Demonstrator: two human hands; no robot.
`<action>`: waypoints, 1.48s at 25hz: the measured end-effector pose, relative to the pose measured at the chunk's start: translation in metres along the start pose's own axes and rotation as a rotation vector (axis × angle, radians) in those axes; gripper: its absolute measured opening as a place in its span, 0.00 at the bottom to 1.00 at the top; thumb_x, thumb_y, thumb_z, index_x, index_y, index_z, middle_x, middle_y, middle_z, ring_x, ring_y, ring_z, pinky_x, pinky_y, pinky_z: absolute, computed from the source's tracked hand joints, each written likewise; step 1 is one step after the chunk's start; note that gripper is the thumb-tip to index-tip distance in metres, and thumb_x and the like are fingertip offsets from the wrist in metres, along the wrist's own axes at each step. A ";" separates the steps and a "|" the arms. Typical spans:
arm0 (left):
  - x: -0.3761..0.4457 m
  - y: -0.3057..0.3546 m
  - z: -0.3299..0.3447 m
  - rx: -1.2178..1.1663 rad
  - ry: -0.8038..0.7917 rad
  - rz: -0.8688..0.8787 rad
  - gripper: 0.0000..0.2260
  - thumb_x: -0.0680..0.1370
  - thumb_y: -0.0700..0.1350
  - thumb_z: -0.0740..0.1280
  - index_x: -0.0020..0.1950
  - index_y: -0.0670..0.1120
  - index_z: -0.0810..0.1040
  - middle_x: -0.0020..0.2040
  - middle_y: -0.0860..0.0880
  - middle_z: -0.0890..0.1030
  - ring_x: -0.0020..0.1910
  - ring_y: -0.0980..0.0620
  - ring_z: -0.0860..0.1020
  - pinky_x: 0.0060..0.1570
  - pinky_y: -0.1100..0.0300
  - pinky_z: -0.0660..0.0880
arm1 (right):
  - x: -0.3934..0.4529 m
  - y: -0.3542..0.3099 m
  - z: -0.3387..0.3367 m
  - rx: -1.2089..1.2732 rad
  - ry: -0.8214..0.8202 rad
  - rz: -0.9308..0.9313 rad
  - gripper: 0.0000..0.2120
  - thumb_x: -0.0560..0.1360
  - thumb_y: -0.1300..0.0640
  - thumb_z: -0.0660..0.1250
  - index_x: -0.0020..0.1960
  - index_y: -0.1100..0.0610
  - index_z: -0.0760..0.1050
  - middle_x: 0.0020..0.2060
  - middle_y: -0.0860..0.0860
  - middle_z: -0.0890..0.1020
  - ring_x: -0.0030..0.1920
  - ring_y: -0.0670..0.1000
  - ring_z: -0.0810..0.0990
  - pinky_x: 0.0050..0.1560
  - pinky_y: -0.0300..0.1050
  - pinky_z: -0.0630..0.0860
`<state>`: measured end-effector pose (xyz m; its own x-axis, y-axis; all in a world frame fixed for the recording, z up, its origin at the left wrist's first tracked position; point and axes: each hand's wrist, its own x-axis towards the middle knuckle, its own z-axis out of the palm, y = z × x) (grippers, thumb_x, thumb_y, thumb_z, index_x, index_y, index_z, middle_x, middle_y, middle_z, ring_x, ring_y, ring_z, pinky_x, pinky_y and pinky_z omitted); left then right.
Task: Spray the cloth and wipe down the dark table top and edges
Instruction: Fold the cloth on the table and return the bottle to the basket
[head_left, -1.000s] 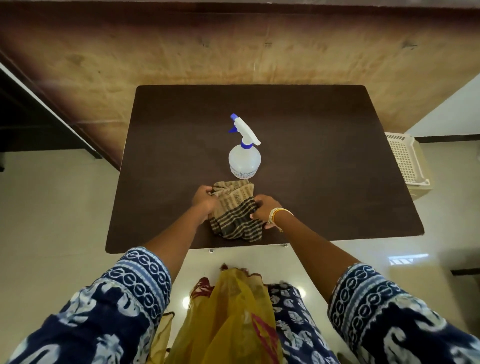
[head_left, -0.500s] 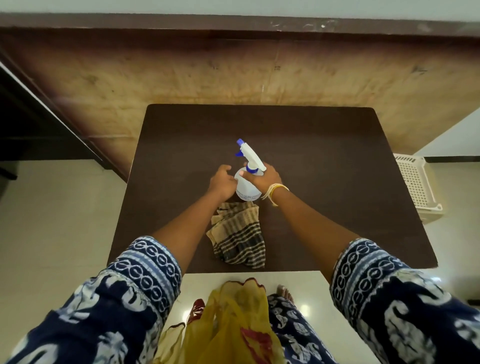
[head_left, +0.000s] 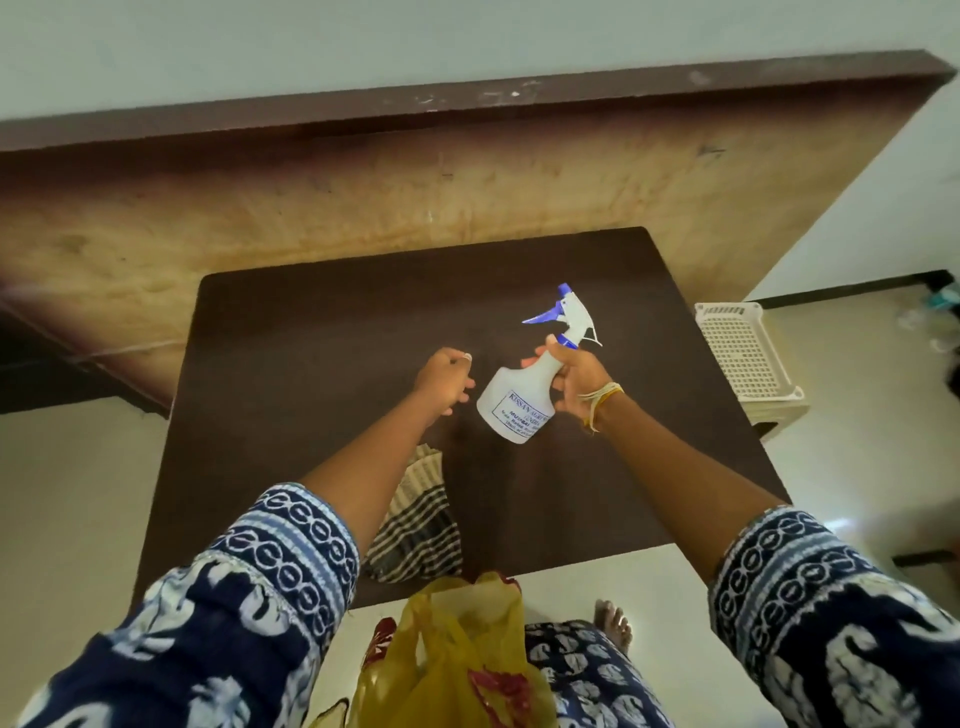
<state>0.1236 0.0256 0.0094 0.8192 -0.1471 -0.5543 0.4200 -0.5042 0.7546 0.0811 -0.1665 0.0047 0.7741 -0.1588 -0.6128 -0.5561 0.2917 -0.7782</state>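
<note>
Now we note our right hand (head_left: 576, 379) gripping the tilted translucent spray bottle (head_left: 519, 397); left hand (head_left: 444, 376) loosely curled, empty; striped cloth (head_left: 421, 525) at the table's (head_left: 291, 364) near edge.

spray bottle (head_left: 524, 395): lifted off table, tilted | right hand (head_left: 576, 382): now grips neck | left hand (head_left: 444, 376): released

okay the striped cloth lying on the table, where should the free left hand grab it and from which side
Pinch the pale upper end of the striped cloth from above. It lies flat and loosely folded on the table, beneath the left hand; the right hand holds the spray bottle.
</note>
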 end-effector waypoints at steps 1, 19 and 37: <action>0.001 0.012 0.014 0.016 -0.017 0.023 0.12 0.83 0.51 0.55 0.63 0.51 0.70 0.53 0.47 0.81 0.50 0.45 0.80 0.51 0.52 0.73 | -0.001 -0.003 -0.018 0.009 0.020 -0.006 0.13 0.79 0.46 0.63 0.51 0.56 0.76 0.50 0.54 0.83 0.56 0.56 0.79 0.60 0.61 0.70; 0.030 0.200 0.386 0.396 -0.087 0.235 0.15 0.82 0.50 0.60 0.66 0.45 0.74 0.63 0.44 0.78 0.63 0.44 0.75 0.55 0.60 0.67 | 0.016 -0.123 -0.427 -0.197 0.277 -0.397 0.07 0.79 0.55 0.65 0.55 0.56 0.73 0.38 0.48 0.80 0.40 0.48 0.79 0.48 0.45 0.76; 0.212 0.244 0.538 0.346 -0.068 0.099 0.14 0.81 0.45 0.62 0.63 0.40 0.74 0.57 0.38 0.80 0.57 0.39 0.78 0.57 0.49 0.74 | 0.245 -0.160 -0.577 -0.521 0.199 -0.257 0.19 0.70 0.56 0.77 0.56 0.65 0.78 0.47 0.60 0.83 0.45 0.51 0.78 0.44 0.36 0.73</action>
<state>0.1894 -0.5864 -0.1131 0.8164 -0.2601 -0.5155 0.1737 -0.7408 0.6489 0.1853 -0.7961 -0.1001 0.8598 -0.3510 -0.3709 -0.4724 -0.2709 -0.8387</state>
